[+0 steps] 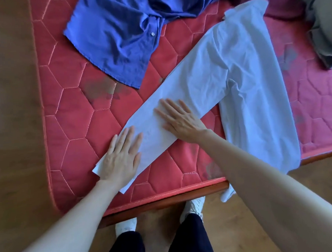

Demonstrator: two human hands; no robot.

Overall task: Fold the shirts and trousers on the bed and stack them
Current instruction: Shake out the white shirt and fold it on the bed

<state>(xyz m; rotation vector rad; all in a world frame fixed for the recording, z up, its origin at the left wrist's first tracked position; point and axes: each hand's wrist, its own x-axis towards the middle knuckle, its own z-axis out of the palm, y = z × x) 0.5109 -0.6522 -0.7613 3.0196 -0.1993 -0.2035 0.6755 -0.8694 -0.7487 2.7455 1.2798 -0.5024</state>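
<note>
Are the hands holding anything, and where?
Nothing is gripped. The left hand and right hand lie flat with straight fingers, pressing on the lower end of the white shirt.

The blue shirt (119,38) runs off the top edge, so its collar and sleeves beyond the red mattress (69,114) cannot be seen. At the mattress's far right corner, a grey-green garment (322,23) is cut by the right edge, its kind unclear. The light shirt's (225,66) sleeve end hangs below the mattress rim behind the right forearm.
</note>
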